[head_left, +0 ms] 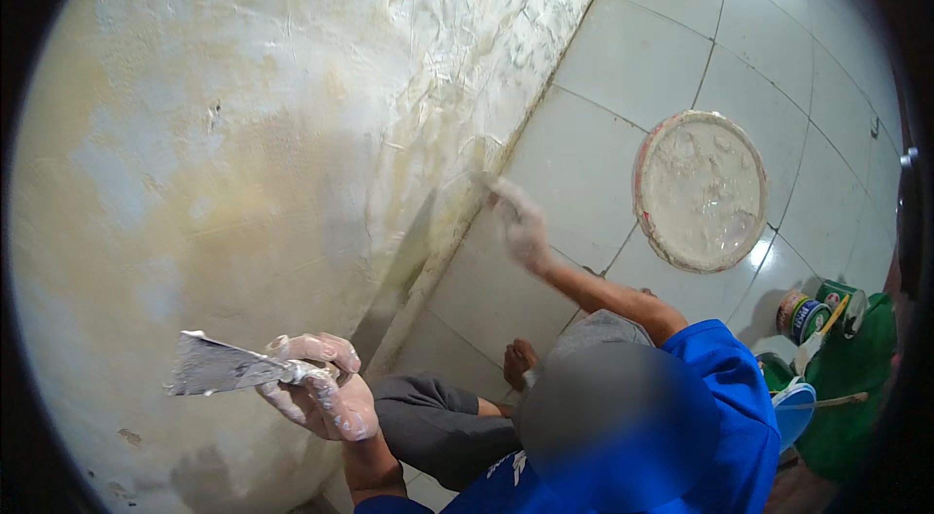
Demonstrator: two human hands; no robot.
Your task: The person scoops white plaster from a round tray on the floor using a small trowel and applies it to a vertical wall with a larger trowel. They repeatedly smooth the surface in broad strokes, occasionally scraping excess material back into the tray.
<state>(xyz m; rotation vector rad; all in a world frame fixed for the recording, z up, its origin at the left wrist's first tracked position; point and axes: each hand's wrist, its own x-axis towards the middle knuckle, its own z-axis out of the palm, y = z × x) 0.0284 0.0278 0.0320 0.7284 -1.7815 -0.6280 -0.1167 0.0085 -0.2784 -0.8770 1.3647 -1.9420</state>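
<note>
Left hand (pixel 329 395): grip closed on a flat, putty-smeared metal scraper (pixel 222 368), blade pointing left before the patchy white-and-yellow wall (pixel 243 174). Right hand (pixel 523 230): blurred, near the wall's base; grip cannot be determined. Round, red-edged putty tub (pixel 640 185) stands on white floor tiles (pixel 632 37).

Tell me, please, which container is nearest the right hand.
The wide round tub of pale paste, standing apart on the tiles; the small cans and blue container sit farther off, lower right.
</note>
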